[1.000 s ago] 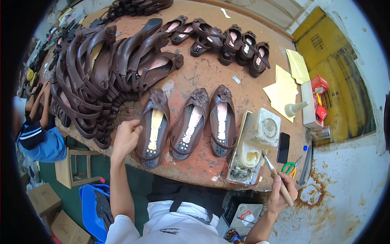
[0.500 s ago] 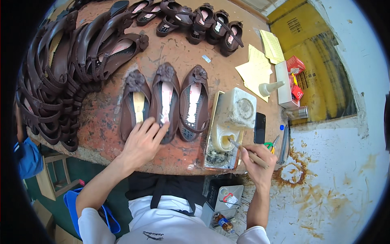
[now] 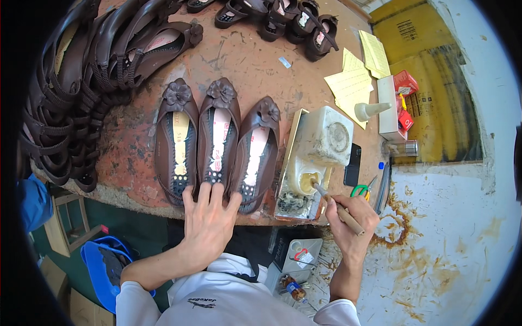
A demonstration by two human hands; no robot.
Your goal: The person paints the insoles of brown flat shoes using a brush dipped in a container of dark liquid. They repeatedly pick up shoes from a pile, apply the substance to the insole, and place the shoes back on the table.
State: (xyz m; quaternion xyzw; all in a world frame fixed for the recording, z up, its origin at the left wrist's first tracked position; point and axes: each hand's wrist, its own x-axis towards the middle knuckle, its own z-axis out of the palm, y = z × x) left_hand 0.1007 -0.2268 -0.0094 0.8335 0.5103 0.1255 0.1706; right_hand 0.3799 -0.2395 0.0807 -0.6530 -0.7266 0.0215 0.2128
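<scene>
Three brown shoes with flower trims stand in a row before me: the left shoe [image 3: 159,145], the middle shoe [image 3: 232,138] and the right shoe [image 3: 266,160], which tilts outward. My left hand [image 3: 209,223] is palm down with fingers apart, fingertips touching the heel ends of the row and gripping nothing. Between the fingers of my right hand [image 3: 353,238] is a wooden-handled brush [image 3: 321,189]. Its tip dips into the mouth of a glue-crusted white pot [image 3: 294,176], hiding the bristles. Behind the pot sits a blocky white container [image 3: 326,127] in a shallow tray [image 3: 290,144].
Stacked brown shoes [image 3: 103,60] fill the left side; more shoes [image 3: 296,22] stand at the back. Right of the tray lie a phone [image 3: 352,165], green-handled scissors [image 3: 361,189], yellow papers [image 3: 348,81] and a white box [image 3: 387,106]. A blue basket [image 3: 95,271] stands below the table.
The three shoes now sit closer to the table's front edge, and the right one has tilted. My left hand has moved toward me onto their heels. The brush stays in the pot.
</scene>
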